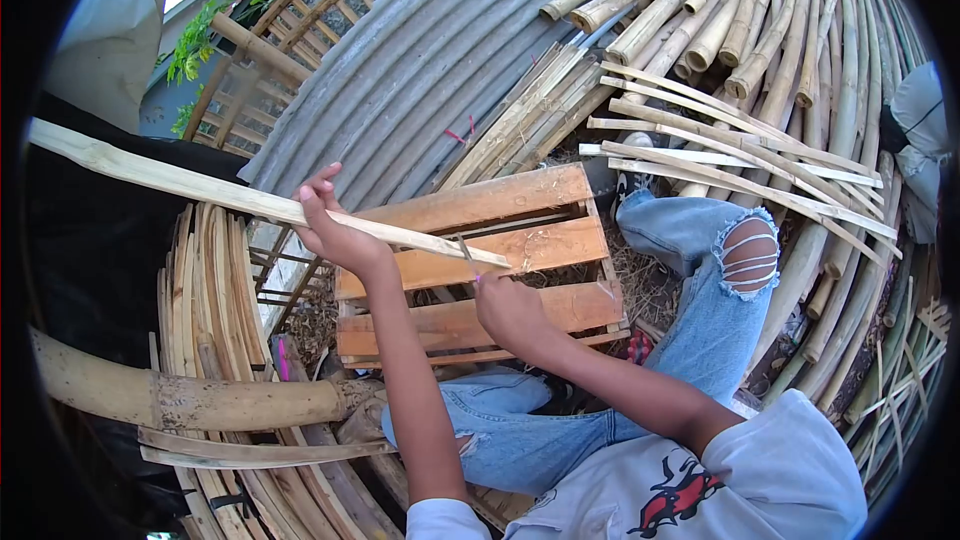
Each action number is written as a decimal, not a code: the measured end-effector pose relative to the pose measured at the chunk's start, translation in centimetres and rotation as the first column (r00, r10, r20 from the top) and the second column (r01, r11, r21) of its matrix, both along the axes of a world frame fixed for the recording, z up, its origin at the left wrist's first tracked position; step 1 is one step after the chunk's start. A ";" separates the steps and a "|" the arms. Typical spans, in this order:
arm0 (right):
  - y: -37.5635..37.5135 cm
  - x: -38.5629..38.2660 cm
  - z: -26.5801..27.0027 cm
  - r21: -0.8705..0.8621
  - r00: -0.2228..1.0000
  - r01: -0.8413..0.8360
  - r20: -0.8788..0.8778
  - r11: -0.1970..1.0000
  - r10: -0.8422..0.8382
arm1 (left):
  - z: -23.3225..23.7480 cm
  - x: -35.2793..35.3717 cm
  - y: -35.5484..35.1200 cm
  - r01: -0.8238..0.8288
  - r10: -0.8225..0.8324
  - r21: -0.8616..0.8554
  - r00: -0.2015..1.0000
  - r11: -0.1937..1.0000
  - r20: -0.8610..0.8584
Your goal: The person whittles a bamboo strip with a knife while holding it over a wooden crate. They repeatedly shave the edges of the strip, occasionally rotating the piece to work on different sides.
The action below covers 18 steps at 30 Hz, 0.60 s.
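A long pale bamboo strip (200,186) runs from the far left down to the slatted wooden crate (460,321) in the middle. My left hand (338,230) is round the strip, its thumb and fingers showing around it. Near the strip's right end, my right hand (508,312) is closed on the handle of a knife, mostly hidden in the fist. The thin blade (465,249) rises from that fist and lies across the strip, over the crate's slats.
Split strips lie in a stack (210,290) at the left and in a fanned pile (740,145) at the right. Bamboo poles (780,20) fill the upper right beside corrugated sheets (390,70). A thick bamboo pole (220,402) crosses the lower left.
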State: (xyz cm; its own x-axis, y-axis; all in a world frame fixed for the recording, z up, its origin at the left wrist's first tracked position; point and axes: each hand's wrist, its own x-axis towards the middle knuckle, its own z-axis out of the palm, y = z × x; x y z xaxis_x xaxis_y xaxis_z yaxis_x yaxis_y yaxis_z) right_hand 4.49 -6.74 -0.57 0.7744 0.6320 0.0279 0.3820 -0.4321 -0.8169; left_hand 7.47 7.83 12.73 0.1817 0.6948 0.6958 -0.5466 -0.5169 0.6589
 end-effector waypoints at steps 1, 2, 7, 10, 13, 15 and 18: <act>-0.6 1.1 -0.1 0.000 1.000 -0.007 0.019 1.000 0.007 | 0.1 0.1 0.2 0.022 -0.022 -0.002 1.000 1.000 0.008; -1.1 2.1 -0.3 -0.040 0.998 -0.057 -0.003 0.998 0.057 | 0.1 0.0 0.3 0.043 -0.043 -0.005 0.999 0.999 0.006; 0.3 3.7 8.8 0.242 0.989 -0.136 -0.020 0.961 0.145 | 0.1 1.4 -1.1 0.075 -0.075 0.048 0.997 0.996 -0.005; 0.5 2.6 9.1 0.174 0.998 -0.042 -0.035 0.984 0.049 | 0.4 2.2 -2.4 0.106 -0.103 0.104 0.994 0.989 -0.030; -0.8 3.3 8.3 0.123 0.998 -0.054 -0.024 0.991 0.058 | 0.3 2.2 -2.8 0.126 -0.105 0.208 0.988 0.970 -0.112; -1.1 3.5 9.6 0.083 0.997 -0.064 -0.040 0.995 0.067 | 0.4 1.8 -3.0 0.146 -0.084 0.251 0.966 0.957 -0.243; -0.7 5.0 10.4 0.191 0.993 -0.119 0.025 0.974 0.116 | 0.7 2.0 -3.0 0.078 0.017 0.310 0.956 0.948 -0.292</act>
State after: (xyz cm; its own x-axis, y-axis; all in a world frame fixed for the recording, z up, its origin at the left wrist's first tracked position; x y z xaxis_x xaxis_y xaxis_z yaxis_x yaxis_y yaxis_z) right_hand 9.49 -7.40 9.81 0.6937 0.7005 0.1675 0.4323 -0.2190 -0.8747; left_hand 9.44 4.82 13.42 0.4240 0.4392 0.7920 -0.3776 -0.7091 0.5954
